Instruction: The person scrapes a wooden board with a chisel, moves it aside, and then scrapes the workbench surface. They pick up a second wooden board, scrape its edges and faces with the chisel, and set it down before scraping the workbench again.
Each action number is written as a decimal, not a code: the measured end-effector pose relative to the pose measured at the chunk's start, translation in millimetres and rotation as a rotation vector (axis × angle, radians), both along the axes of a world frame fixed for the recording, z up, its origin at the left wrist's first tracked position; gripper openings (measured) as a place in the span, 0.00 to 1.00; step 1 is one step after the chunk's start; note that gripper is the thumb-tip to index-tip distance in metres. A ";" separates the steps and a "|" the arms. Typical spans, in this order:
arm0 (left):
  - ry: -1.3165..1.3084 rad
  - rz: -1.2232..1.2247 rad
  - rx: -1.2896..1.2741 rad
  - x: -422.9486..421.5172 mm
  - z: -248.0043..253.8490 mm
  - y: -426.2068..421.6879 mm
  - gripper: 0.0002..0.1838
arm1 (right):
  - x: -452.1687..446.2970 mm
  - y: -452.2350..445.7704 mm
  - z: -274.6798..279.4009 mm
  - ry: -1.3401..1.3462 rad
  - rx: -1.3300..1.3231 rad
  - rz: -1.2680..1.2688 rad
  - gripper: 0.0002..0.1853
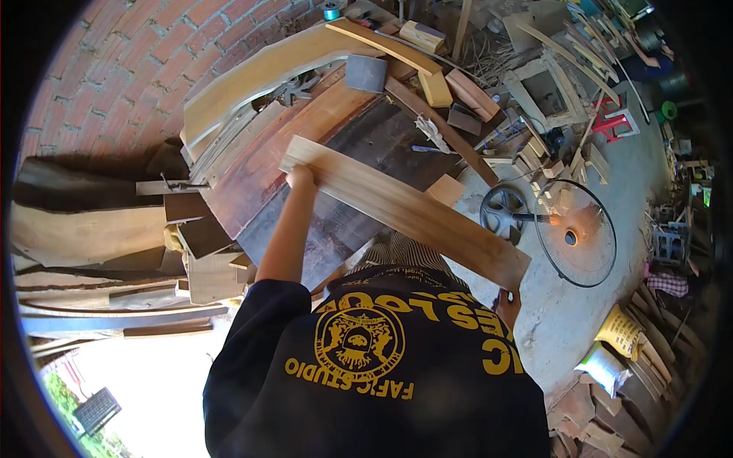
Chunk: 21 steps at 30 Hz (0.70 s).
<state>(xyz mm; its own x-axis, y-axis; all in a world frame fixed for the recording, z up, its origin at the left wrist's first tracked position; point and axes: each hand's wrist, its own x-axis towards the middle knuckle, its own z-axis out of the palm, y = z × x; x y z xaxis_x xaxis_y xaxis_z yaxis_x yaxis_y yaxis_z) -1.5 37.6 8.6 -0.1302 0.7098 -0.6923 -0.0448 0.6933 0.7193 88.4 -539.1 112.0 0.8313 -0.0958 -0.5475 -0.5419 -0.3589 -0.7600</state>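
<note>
A long flat wooden board (pixel 412 210) is held up slantwise in front of my body, its left end farther away and its right end nearer. My left hand (pixel 302 177) grips its left end, with the fingers partly hidden by the wood. My right hand (pixel 507 304) is closed at the near right corner, mostly behind the board. Beyond the board lies a dark, worn workbench top (pixel 374 141), and a grey sanding sheet or block (pixel 366 74) rests toward its far side.
A pedestal fan (pixel 576 233) stands on the concrete floor to the right. Timber pieces and a curved slab (pixel 267 69) lie at the back by the brick wall (pixel 137 69). Slabs (pixel 92 233) are stacked at left. A red stool (pixel 611 122) and sacks (pixel 620 332) are farther right.
</note>
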 end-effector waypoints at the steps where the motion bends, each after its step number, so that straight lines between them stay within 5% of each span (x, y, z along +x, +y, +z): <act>1: 0.036 -0.097 -0.007 2.5 -13.2 -14.5 0.18 | -3.4 -13.7 2.1 -0.012 -0.014 -0.013 0.13; 2: 0.176 -0.153 -0.053 3.9 -44.8 -20.9 0.19 | -6.8 -29.3 2.3 0.008 -0.023 -0.052 0.13; 9: 0.247 -0.344 -0.191 42.9 -17.8 -95.8 0.21 | -34.5 -95.5 14.7 -0.007 -0.204 -0.051 0.09; 13: 0.229 -0.490 -0.093 50.6 -86.4 -69.7 0.22 | -45.7 -85.1 25.8 0.022 -0.189 -0.002 0.09; 18: 0.170 -0.422 -0.158 56.3 -14.7 -50.3 0.27 | -58.6 -55.0 19.5 0.041 -0.082 -0.016 0.09; 21: 0.079 -0.437 -0.197 53.4 -26.1 -39.1 0.27 | -66.0 -50.4 17.1 0.002 -0.039 -0.006 0.10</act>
<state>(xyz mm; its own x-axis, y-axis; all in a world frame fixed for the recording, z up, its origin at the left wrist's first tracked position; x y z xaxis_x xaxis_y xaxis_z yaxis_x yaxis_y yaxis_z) 52.0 -1.5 -17.5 0.0932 0.5662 -0.8190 0.3300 0.7585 0.5619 22.4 -589.5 129.1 0.8295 -0.1222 -0.5449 -0.5457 -0.3849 -0.7444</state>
